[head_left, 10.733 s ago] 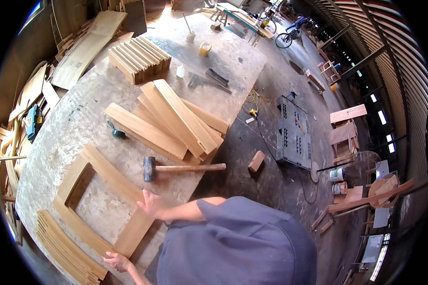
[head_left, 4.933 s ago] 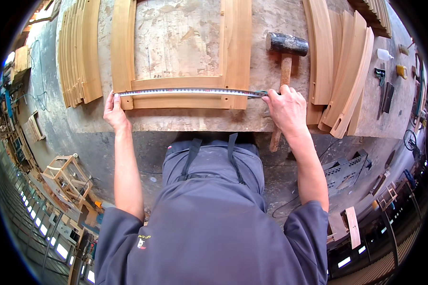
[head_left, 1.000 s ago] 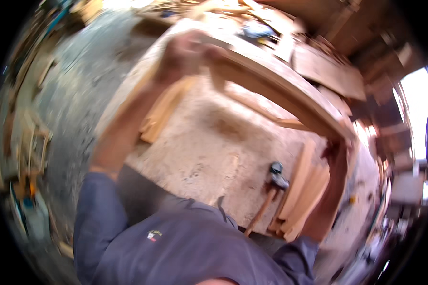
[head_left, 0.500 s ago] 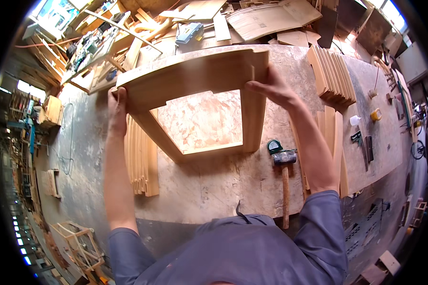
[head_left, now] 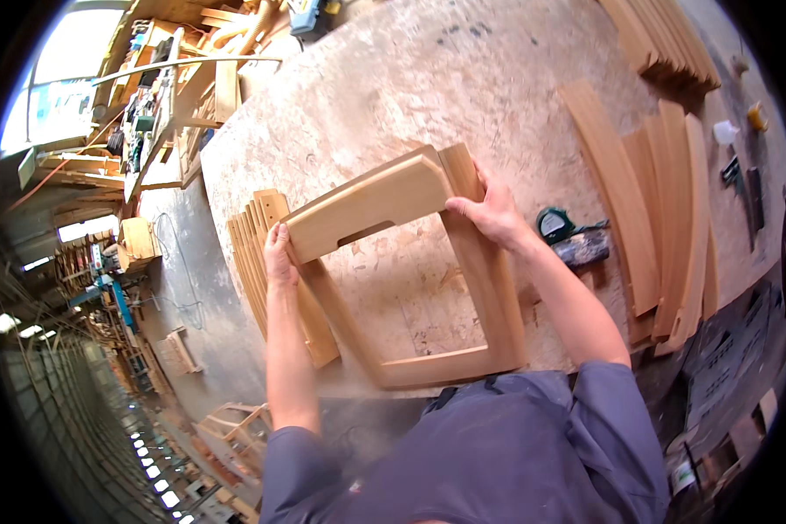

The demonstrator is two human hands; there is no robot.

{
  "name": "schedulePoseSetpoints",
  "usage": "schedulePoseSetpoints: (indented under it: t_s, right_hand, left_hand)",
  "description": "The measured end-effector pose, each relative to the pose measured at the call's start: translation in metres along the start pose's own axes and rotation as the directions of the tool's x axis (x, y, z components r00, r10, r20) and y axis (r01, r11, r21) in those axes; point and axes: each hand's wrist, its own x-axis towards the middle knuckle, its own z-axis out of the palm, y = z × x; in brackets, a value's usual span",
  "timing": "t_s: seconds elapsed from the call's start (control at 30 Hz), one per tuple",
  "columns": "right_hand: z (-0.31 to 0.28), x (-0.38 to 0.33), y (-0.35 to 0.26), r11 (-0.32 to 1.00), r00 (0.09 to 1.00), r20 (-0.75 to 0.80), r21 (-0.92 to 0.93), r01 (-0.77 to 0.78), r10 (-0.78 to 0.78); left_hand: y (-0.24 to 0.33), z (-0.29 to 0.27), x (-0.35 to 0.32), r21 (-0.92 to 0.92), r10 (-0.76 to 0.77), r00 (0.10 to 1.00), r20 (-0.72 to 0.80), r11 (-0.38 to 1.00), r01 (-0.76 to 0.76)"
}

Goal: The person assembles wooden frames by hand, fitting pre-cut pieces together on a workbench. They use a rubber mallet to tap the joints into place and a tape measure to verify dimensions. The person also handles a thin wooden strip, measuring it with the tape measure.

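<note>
A four-sided wooden frame (head_left: 367, 205) is gripped between my two hands above the near part of the workbench. Its far rail is wide with a shallow notch on the inner edge; its near rail lies close to my body. My left hand (head_left: 279, 255) is closed around the far left corner. At the far right corner, my right hand (head_left: 495, 208) clasps the side piece, thumb on the upper face. Beside my right forearm are a green tape measure (head_left: 553, 224) and a dark mallet head (head_left: 582, 250). Whether the frame touches the bench, I cannot tell.
Wooden slats (head_left: 251, 253) stand in a row left of the frame. Curved boards (head_left: 616, 201) lie to the right, with a stack of shaped pieces (head_left: 664, 39) behind. A clamp-like tool (head_left: 740, 188) and yellow tape roll (head_left: 757, 117) sit at far right. Workbench (head_left: 393, 79) spreads beyond.
The frame has come down and toward my body, tilting so its top face shows more. Both hands keep their hold. My view has turned, shifting the bench and boards.
</note>
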Motion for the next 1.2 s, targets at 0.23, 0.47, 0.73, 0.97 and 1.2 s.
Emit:
schedulePoseSetpoints:
  t_s: [0.23, 0.47, 0.73, 0.97, 1.2]
  right_hand:
    - [0.005, -0.003, 0.03, 0.889, 0.969, -0.247, -0.448, -0.1, -0.016]
    - [0.004, -0.009, 0.005, 0.49, 0.975, -0.153, -0.87, -0.055, -0.163]
    - [0.017, -0.068, 0.028, 0.519, 0.95, -0.147, -0.854, 0.018, -0.274]
    - [0.023, -0.076, 0.043, 0.465, 0.922, -0.127, -0.883, 0.063, -0.366]
    - [0.025, -0.076, 0.04, 0.462, 0.93, -0.131, -0.885, 0.046, -0.343]
  left_hand:
    - [-0.055, 0.025, 0.003, 0.201, 0.059, 0.989, -0.135, 0.979, -0.031]
    - [-0.06, 0.004, 0.002, 0.806, 0.262, 0.958, -0.115, 0.589, -0.064]
    - [-0.032, 0.051, -0.049, 0.94, 0.262, 0.929, 0.262, 0.148, -0.307]
    - [-0.008, 0.1, -0.027, 0.833, 0.069, 0.83, 0.553, -0.064, -0.549]
    - [0.027, 0.078, -0.008, 0.839, 0.299, 0.809, 0.507, 0.045, -0.542]
